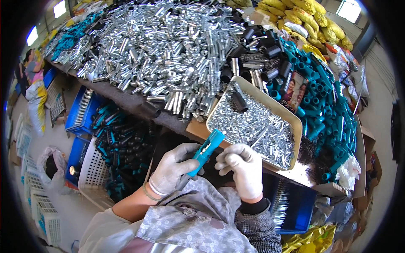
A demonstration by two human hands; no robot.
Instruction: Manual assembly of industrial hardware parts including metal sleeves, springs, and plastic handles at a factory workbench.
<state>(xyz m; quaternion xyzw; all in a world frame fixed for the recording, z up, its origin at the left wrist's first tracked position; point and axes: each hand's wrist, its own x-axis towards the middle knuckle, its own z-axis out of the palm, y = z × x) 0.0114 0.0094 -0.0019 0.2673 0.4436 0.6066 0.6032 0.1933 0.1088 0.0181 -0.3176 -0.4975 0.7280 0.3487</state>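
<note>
My left hand (171, 169), in a pale glove, is wrapped round a teal plastic tube-shaped handle (209, 147). The handle tilts up to the right, and small shiny pieces show in the slot along its side. Close to its right, my gloved right hand (242, 169) has its fingers curled together; whatever they may hold is too small or hidden to name. Just beyond both hands lies a cream tray (298, 145) full of small metal pins and bits (257, 128). A short black tube (239, 102) rests on these bits.
Loose silver metal parts (152, 50) are heaped across the bench. At right, teal tubes (322, 105) surround a phone-like picture panel (294, 89). A white perforated crate (95, 166) and black-and-teal handles (126, 145) sit lower left; a blue bin (301, 206) stands lower right.
</note>
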